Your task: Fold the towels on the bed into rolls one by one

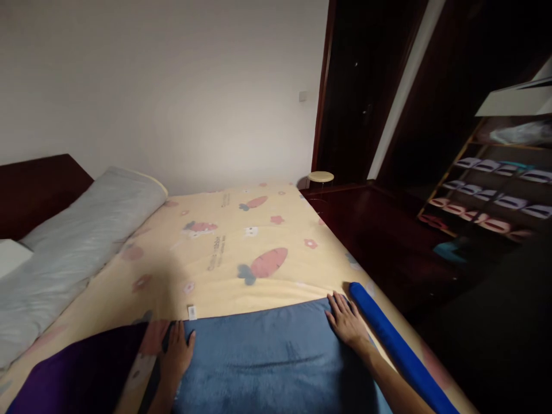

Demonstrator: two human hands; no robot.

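A blue-grey plush cloth lies spread on the bed, with a small white tag at its far edge near the left corner. My left hand rests flat on that left corner, fingers stretched forward. At the far right corner, my right hand presses down with its fingers apart. Just right of it lies a long, rolled bright blue cloth, along the bed's right side. Left of my left hand is a dark purple cloth, partly in shadow. The cloth's near edge is out of view.
The bed wears a yellow sheet with carrot prints. A long grey pillow lies by the dark headboard. Past the bed's far right corner stands a round stool; a shoe rack stands at right, near a dark door.
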